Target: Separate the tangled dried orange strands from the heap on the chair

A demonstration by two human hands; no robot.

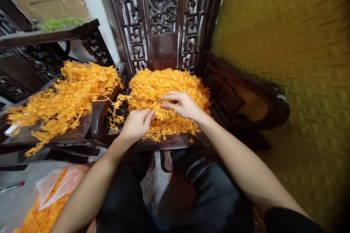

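A thick mound of orange flower-like sprigs [166, 80], artificial by their look, covers the seat of a dark carved wooden chair [164, 52]. At the mound's near left edge, my left hand [138, 123] is closed, thumb against the fingers, apparently on an orange sprig; the fingertips hide most of it. My right hand [183, 105] reaches over the middle of the mound, fingers stretched and thumb apart. Nothing can be seen gripped in it. A small clump of sprigs lies between the two hands.
More orange sprigs [79, 87] spread over a second wooden seat at left, trailing across a curved armrest [98, 122]. On the floor, a plastic bag [58, 185] holds orange material. Another armrest [273, 105] and a yellow-green textured surface [287, 36] stand at right. Green strands [62, 22] lie upper left.
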